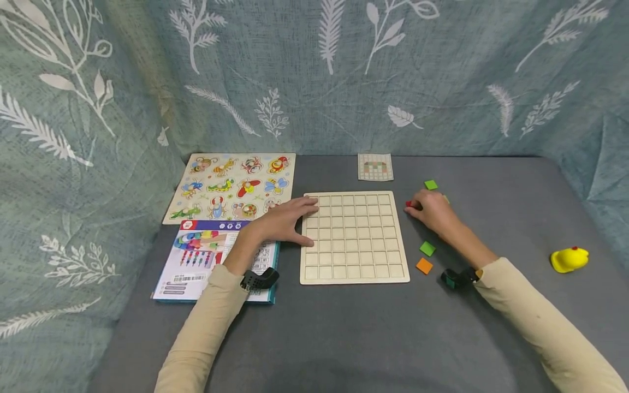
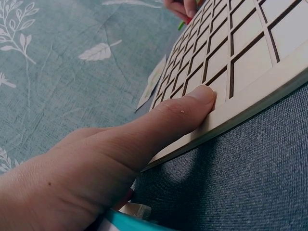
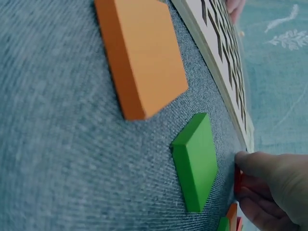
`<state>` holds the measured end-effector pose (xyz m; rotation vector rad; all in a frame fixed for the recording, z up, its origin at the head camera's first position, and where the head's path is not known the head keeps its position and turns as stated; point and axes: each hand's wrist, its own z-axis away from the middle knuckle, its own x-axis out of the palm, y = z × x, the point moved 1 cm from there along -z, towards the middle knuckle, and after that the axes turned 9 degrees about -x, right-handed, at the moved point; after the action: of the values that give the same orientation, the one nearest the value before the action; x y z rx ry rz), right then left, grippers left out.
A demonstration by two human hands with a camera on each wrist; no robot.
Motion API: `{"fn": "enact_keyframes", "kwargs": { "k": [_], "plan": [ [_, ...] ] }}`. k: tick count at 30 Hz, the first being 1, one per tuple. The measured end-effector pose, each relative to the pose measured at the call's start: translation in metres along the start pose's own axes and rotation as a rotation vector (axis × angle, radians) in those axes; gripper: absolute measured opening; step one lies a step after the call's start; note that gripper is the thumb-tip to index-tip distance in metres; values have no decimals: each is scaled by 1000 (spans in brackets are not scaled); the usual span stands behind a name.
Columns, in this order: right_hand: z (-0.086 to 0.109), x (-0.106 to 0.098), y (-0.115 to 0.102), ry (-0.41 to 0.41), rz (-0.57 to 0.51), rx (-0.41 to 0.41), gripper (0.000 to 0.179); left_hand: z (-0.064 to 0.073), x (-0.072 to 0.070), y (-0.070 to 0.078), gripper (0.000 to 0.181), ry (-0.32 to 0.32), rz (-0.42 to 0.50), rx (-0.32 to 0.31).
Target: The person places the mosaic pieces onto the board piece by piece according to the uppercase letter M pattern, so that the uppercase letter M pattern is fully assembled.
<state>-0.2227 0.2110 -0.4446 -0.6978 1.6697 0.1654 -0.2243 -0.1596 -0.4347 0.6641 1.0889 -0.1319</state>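
A pale wooden grid board [image 1: 354,237] lies flat in front of me. My left hand [image 1: 281,220] rests on its left edge with the fingers spread; in the left wrist view the thumb [image 2: 183,113] presses the frame of the board. To the right of the board, my right hand [image 1: 434,210] pinches a red tile [image 1: 408,203] between thumb and fingers, low over the table. Nearer me lie a green square tile [image 1: 427,249] and an orange square tile [image 1: 424,266]. Another green tile [image 1: 431,184] sits beyond the right hand, and more tiles [image 3: 231,215] are partly hidden under that hand.
A small pattern card [image 1: 375,167] lies behind the board. On the left are an insect puzzle board [image 1: 231,185] and a printed box [image 1: 196,262], partly under the left forearm. A yellow toy duck [image 1: 569,260] stands far right. Patterned curtain [image 1: 319,98] closes the back.
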Motion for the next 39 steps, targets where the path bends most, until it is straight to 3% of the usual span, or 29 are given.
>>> {"fn": "enact_keyframes", "kwargs": {
  "k": [6, 13, 23, 31, 35, 39],
  "plan": [
    [3, -1, 0, -23, 14, -69, 12, 0, 0, 0, 90, -3, -13, -4],
    [9, -6, -4, -61, 14, -18, 9, -1, -1, 1, 89, -8, -5, -4],
    [10, -7, -2, -61, 9, -85, 8, -1, -2, 1, 90, -14, -5, -2],
    [3, -12, -7, 80, -136, -83, 9, -1, -5, 1, 90, -13, -13, 3],
    [-6, -4, -25, 89, -232, -177, 11, -1, -4, 1, 90, -11, -25, 10],
    [-23, 9, -57, 13, -299, -299, 14, 0, -4, 1, 90, -13, -22, 2]
  ]
}}
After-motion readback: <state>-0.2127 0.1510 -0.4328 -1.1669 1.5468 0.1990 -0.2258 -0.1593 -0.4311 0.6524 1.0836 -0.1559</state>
